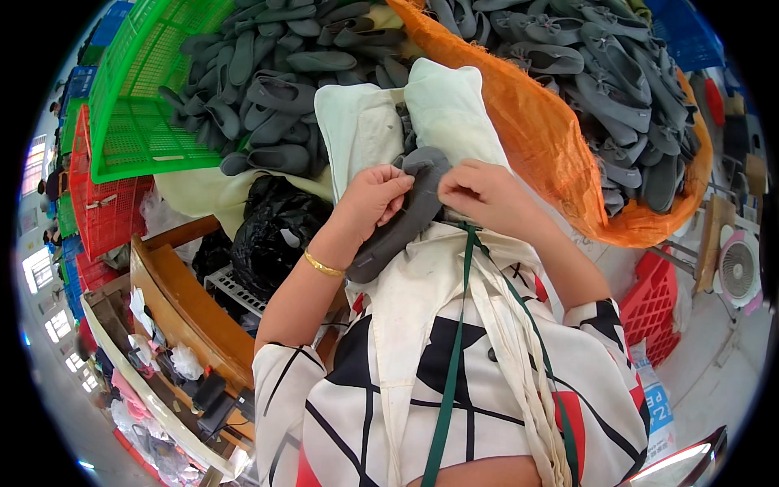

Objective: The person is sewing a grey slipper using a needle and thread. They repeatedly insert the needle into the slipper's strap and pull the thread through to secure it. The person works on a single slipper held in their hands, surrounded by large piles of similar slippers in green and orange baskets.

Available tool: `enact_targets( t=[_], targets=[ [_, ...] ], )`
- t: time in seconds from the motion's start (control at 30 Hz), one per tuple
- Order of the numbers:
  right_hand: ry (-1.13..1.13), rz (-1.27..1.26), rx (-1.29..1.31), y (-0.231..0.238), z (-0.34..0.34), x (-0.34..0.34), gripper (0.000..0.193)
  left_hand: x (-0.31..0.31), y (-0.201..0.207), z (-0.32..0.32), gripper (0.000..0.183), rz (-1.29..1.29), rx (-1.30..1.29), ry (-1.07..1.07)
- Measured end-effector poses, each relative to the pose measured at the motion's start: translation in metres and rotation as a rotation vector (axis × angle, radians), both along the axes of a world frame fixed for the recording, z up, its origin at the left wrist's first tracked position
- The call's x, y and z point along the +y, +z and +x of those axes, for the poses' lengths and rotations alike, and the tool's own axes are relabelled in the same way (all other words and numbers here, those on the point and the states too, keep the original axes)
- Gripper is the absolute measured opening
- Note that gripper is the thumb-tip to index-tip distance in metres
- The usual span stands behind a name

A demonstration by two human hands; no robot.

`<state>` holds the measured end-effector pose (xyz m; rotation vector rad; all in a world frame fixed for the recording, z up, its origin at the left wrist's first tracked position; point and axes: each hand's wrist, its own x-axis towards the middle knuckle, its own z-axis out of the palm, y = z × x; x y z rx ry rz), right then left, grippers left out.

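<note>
A dark grey slip-on shoe [388, 247] lies tilted across my lap, its toe end pointing down and left. My left hand [377, 197] is closed at the shoe's near left side, thumb and fingertips pinched on its upper edge. Just right of the shoe, my right hand [480, 195] is closed in a pinch; whatever its fingertips hold is too small to make out. Beneath the shoe, pale cloth covers [357, 134] lie over my legs, and a cream apron [422, 284] drapes over my front.
A green plastic crate [134, 105] full of grey shoes stands ahead on the left. An orange woven sack [560, 154] holds more of them on the right. Black plastic bags [280, 235] and a wooden drawer unit [191, 300] sit at my left; a fan [738, 268] is far right.
</note>
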<state>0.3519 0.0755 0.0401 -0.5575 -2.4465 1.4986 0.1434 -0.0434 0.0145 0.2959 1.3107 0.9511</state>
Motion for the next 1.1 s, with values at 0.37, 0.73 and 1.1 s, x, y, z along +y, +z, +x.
enact_targets(
  t=[0.37, 0.73, 1.1],
  targets=[
    [-0.006, 0.524, -0.035, -0.031, -0.042, -0.005, 0.011, -0.01, -0.012, 0.001, 0.014, 0.31, 0.681, -0.136],
    [-0.228, -0.554, 0.111, -0.049, -0.045, -0.012, 0.007, -0.01, -0.013, 0.001, 0.011, 0.132, 0.314, -0.072],
    [-0.897, -1.257, 0.531, -0.082, 0.039, 0.051, 0.008, -0.023, -0.003, 0.015, 0.005, 0.466, 0.885, -0.241]
  ],
)
